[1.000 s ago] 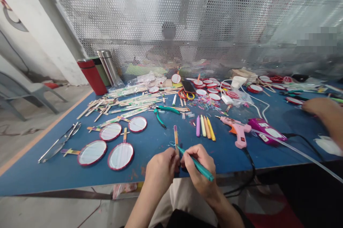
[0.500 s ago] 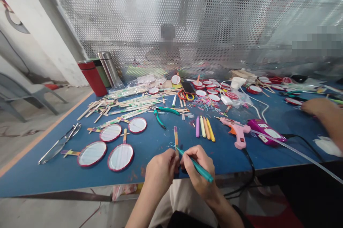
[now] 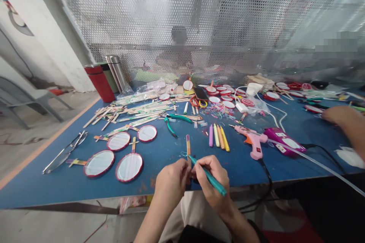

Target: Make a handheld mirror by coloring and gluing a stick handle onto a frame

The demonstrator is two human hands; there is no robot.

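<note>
Pinching a striped craft stick (image 3: 188, 151) upright, left grip (image 3: 172, 184) closed tight, right grip (image 3: 209, 180) curled around a teal marker (image 3: 218, 186), tip at the stick, both braced together for steadiness near the front edge of the desk (image 3: 71, 186).

The view has swung slightly left, shifting the craft stick (image 3: 188, 148) rightward.

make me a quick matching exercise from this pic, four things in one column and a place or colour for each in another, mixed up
Things:
1. insulated flask
2. pen
3. hot glue gun
4. pliers

Places or colours:
a. green handles
b. pink body
c. in the right hand
d. at the far left corner of the table

Right pairs: 1-d, 2-c, 3-b, 4-a
</note>
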